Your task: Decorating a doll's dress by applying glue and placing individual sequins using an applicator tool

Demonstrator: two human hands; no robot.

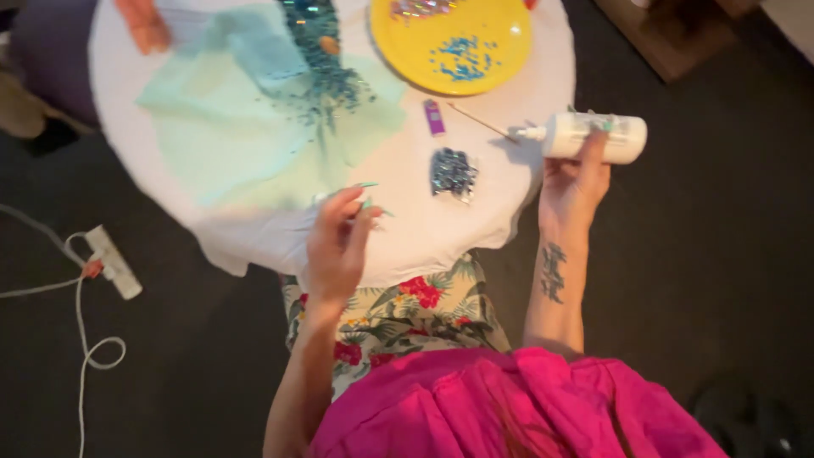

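Glue bottle (596, 136) held sideways in right hand (573, 188), fingers wrapped round it, nozzle pointed toward thin stick (479, 121) at table (398, 229) edge. Left hand (337, 248) pinched on small pale-green piece (366, 203), too blurred for identification. Risk judged: drip onto white cloth if bottle squeezed while tilted; piece possibly dropped off near edge. Yellow plate (509, 38) filled with scattered blue sequins (462, 58). Small clear bag (453, 173) packed with dark shiny bits. More loose glitter spread over mint fabric (237, 136).

White glue bottle (596, 136), lying sideways, nozzle pointing left, perhaps capped, beyond table edge
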